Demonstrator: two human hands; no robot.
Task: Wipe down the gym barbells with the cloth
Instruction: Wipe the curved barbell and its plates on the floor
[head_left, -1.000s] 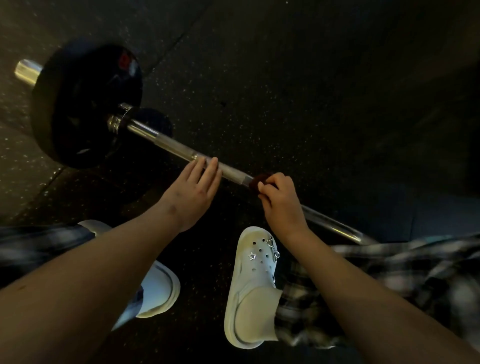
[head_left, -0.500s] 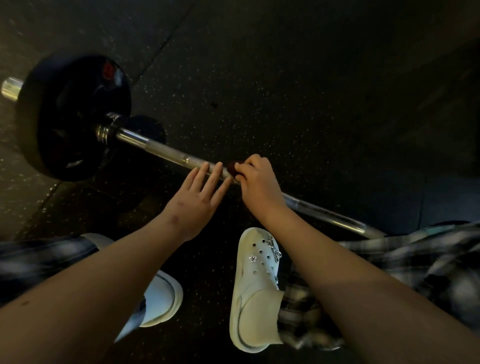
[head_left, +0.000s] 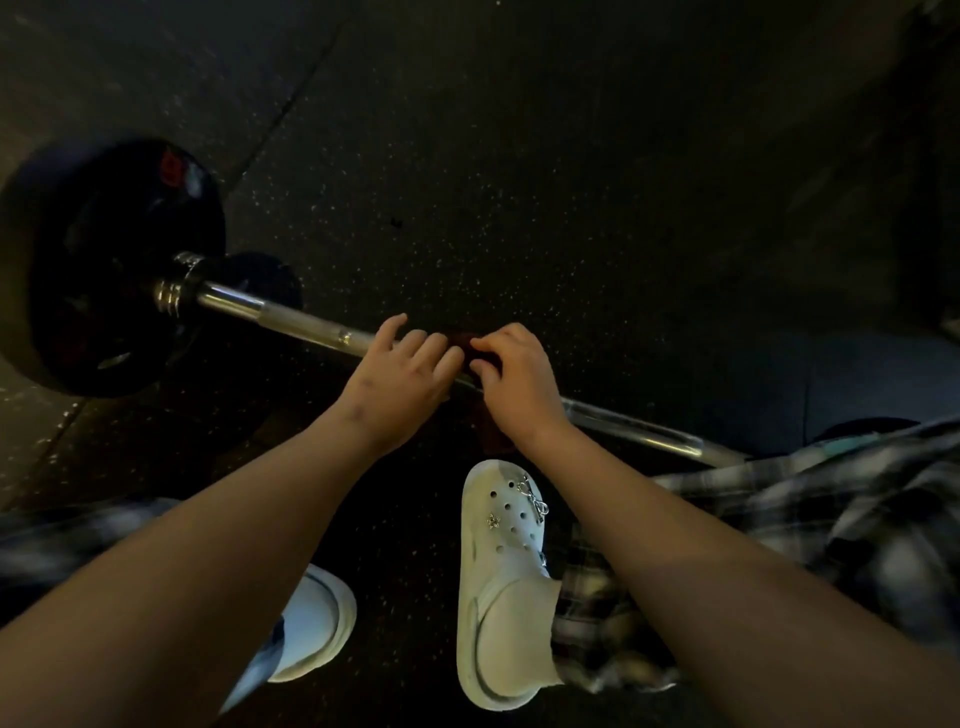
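At frame centre the right hand (head_left: 519, 379) curls its fingers round a dark reddish cloth (head_left: 460, 340) on the barbell (head_left: 291, 322), which slants from its black plate (head_left: 104, 270) at left toward lower right, while the left hand (head_left: 400, 379) rests loosely spread fingers on the bar just beside the cloth

I'm looking down at a gym: dark speckled rubber flooring (head_left: 571, 208) spreads all round, and a steel barbell (head_left: 291, 323) with a black weight plate (head_left: 104, 270) lies far left.

Cloth (head_left: 460, 342) on barbell (head_left: 306, 325) on floor (head_left: 571, 208)
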